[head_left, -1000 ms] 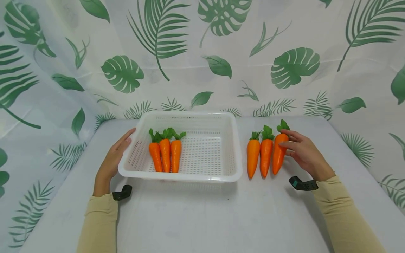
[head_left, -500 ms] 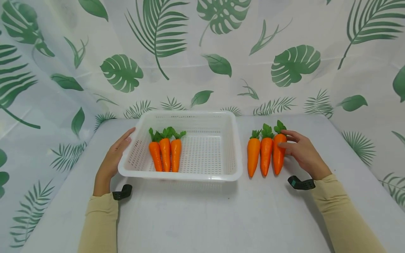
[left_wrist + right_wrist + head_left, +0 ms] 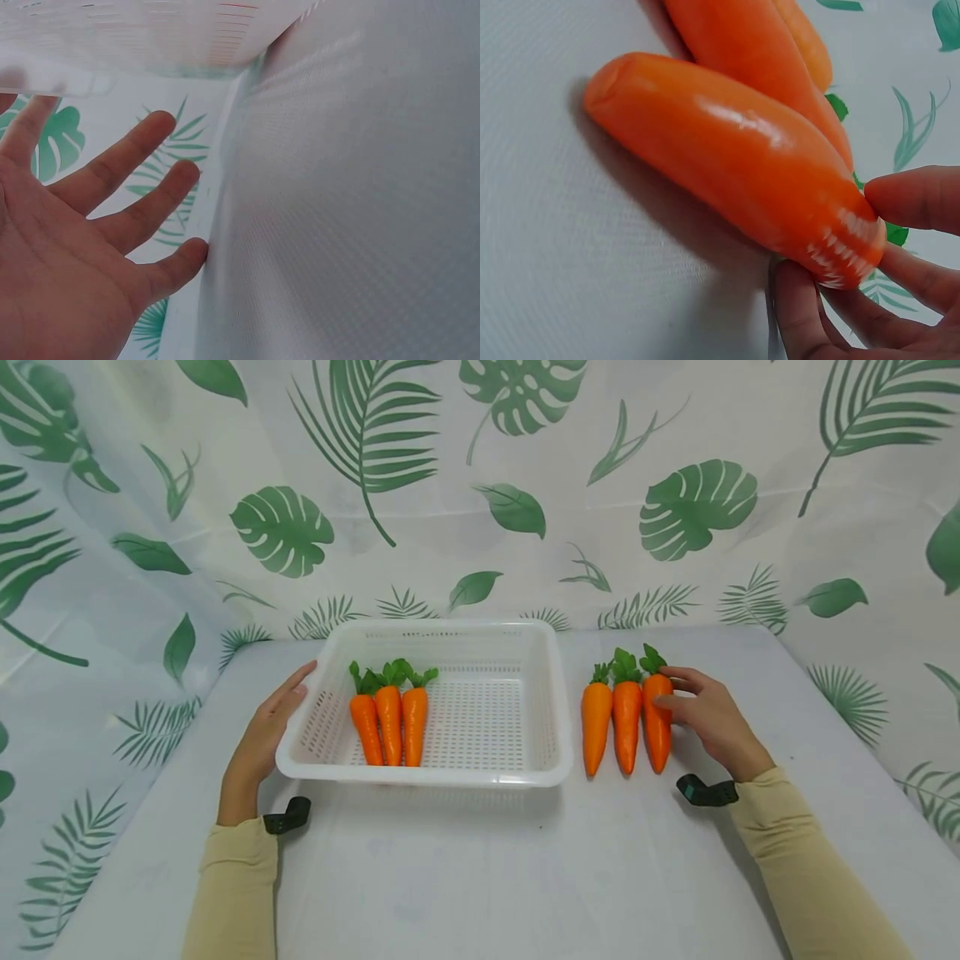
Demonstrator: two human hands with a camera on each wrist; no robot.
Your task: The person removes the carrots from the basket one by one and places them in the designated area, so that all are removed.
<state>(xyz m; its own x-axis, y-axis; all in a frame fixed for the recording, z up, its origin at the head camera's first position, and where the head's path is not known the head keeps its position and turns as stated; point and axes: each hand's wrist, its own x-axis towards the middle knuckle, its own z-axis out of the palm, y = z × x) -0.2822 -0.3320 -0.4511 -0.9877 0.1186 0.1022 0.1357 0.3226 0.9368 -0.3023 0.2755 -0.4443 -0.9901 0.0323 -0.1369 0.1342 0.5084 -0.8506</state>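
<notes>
Leaf-printed white cloth (image 3: 420, 560) hangs at the back and both sides, behind a pale table (image 3: 420, 885). On the table stands a white basket (image 3: 487, 777) with perforated walls; take it as the centre of the dial.

Tan sleeves come in next, the left sleeve (image 3: 236, 893) between 7 and 8 o'clock, the right sleeve (image 3: 813, 868) near 4. At 9 o'clock the left hand (image 3: 262, 735) is open, its fingers extended and spread, a fingertip meeting the basket's rim. Out at 3 o'clock the right hand (image 3: 708, 714) pinches the upper end of the outermost carrot (image 3: 657, 739) between thumb and fingers.

That carrot lies on the table, third in a row at 3 o'clock, with the middle carrot (image 3: 627, 718) just beside it and the inner carrot (image 3: 596, 727) nearest the basket. All point their tips toward 6 and their leafy tops toward 12. Three slimmer carrots (image 3: 389, 722) lie side by side inside the basket, toward its 9 o'clock side. Smaller still, a black wrist device (image 3: 288, 816) shows at 8 o'clock.
</notes>
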